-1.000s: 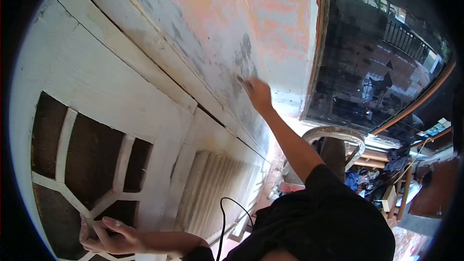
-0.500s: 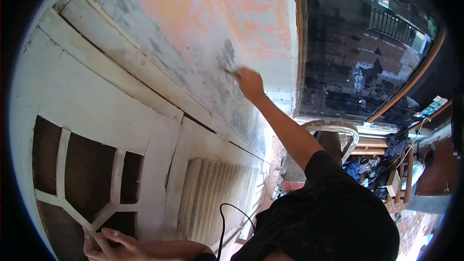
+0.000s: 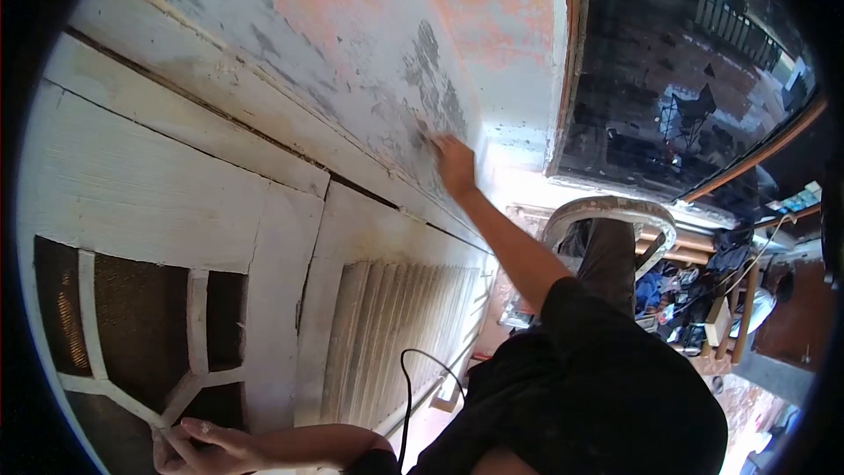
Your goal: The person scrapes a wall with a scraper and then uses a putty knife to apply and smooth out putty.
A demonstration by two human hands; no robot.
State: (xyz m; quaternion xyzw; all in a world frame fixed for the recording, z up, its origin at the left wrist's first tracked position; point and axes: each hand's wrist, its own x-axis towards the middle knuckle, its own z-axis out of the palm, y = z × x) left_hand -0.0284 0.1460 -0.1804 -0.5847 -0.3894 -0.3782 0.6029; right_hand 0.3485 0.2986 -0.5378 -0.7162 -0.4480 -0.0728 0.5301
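Note:
My right hand (image 3: 454,164) is closed around a small flat tool like a scraper (image 3: 423,128), mostly hidden by the fingers. Its end meets the patchy wall (image 3: 374,92), where grey smears lie over white with pink and orange paint higher up. At the lower left, my left hand (image 3: 211,450) has its fingers curled at a white lattice bar (image 3: 180,398) of the panel with dark openings. Whitish specks show on that hand's thumb.
Below the wall are a white slatted vent (image 3: 396,334) and a black cable (image 3: 408,405). A curved metal rail (image 3: 607,206) rises by my leg. A dark glass window (image 3: 677,79) is at the upper right, with cluttered wooden shelving (image 3: 734,321) beneath it.
My view has shifted, so the wall and lattice sit differently in it. The right hand has moved lower along the wall, and more dark grey smears show above it. The left hand stays at the lattice.

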